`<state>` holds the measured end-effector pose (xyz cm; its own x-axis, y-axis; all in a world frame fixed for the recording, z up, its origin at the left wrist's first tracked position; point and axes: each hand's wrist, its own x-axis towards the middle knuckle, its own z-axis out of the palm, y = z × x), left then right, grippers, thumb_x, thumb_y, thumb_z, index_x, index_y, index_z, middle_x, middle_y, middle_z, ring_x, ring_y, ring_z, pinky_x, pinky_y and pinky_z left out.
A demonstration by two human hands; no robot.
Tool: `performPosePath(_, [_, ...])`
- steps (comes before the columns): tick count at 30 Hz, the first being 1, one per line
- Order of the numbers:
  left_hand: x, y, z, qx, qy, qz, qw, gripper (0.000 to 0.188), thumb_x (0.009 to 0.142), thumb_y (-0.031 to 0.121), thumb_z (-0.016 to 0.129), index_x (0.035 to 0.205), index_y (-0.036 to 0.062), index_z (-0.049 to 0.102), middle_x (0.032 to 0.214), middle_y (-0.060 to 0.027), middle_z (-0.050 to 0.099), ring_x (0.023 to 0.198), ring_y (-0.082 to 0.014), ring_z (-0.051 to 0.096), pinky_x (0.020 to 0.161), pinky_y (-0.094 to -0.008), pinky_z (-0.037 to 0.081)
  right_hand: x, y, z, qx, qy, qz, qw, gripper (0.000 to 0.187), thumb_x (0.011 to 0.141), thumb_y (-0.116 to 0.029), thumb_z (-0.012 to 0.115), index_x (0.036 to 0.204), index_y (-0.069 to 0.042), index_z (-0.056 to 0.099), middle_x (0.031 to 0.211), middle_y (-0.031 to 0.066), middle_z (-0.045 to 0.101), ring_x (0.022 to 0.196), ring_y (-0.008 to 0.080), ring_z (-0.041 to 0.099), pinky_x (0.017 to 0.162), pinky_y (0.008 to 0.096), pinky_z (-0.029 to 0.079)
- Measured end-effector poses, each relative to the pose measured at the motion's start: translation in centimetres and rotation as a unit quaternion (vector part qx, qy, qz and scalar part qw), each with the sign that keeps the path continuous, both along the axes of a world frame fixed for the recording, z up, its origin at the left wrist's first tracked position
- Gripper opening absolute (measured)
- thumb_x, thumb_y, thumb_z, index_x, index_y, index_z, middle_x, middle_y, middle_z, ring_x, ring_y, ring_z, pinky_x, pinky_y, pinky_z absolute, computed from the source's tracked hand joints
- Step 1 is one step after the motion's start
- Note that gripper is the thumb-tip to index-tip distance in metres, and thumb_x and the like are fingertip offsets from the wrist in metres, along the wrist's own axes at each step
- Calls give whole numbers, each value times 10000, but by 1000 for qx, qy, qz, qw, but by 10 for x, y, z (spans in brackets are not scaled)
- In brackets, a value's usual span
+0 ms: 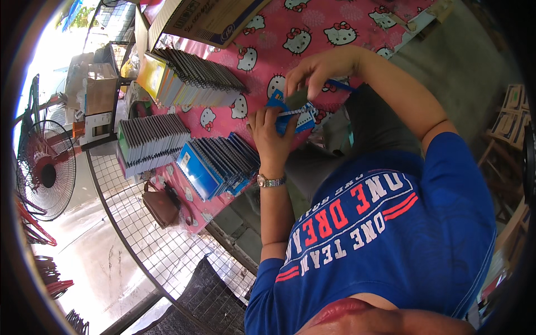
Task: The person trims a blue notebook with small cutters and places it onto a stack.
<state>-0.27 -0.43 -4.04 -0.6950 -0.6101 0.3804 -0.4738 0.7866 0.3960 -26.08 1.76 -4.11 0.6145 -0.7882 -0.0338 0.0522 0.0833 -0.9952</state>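
Note:
Between my hands, over the near edge of the pink table, is a small blue notebook [302, 121] with a pale spiral binding. A dark grey patch, maybe a leaf or cover, shows beside the binding. My left hand [270, 129], with a watch at the wrist, grips the notebook's left side, thumb on top. My right hand [324, 70] bends over its far side, fingers curled down and thumb at the dark patch. A thin blue stick-like thing [341, 85] juts out beneath the right hand; I cannot tell whether the hand holds it.
Left of my hands stand blue spiral notebooks [201, 168], grey-bound notebooks [152, 134] and a taller yellow-edged pile [190, 84]. A cardboard box [209, 22] sits at the far side. A brown bag [162, 204] lies by the table's left edge, near a wire mesh and a fan [47, 173].

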Motion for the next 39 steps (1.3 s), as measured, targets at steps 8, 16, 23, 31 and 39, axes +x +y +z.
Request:
performPosePath(8, [3,2,1,29,5,5,1000,391,746,194,794,1055,52,601,998,-121,600,978,-358,525,858,-459,425,7,-4,-7,-10,11,-30,999,508,744,-231,715,1214,-52,649,1265,53,556,1149,195,527,990,349,410])
performPosePath(16, [8,0,2,15,-1,8,1000,394,752,156,784,1059,21,577,1001,-152,589,984,-370,525,861,-462,432,18,-11,3,-35,90,-49,994,531,720,-276,725,1204,-70,655,1289,48,543,1163,197,516,1003,362,405])
performPosePath(23, [26,-23,3,40,-3,46,998,351,744,110,778,1041,44,602,1023,-128,596,989,-324,560,810,-423,467,28,-26,-1,-51,28,-42,997,493,692,-247,753,1140,-57,677,1276,77,534,1198,212,506,1023,371,400])
performPosePath(31, [30,-21,-1,251,73,88,961,286,793,60,757,1031,22,603,985,-117,612,857,-246,620,712,-332,503,36,-36,-1,77,-233,51,968,412,711,-137,741,1114,-78,683,1233,84,533,1191,225,520,1008,332,424])
performPosePath(39, [28,-22,-3,305,145,112,935,214,914,89,694,1055,-29,584,925,-63,641,744,-116,631,682,-246,510,-12,-44,-55,-159,517,-367,757,515,707,-249,773,1190,-125,644,1322,124,499,1199,349,513,1021,413,439])
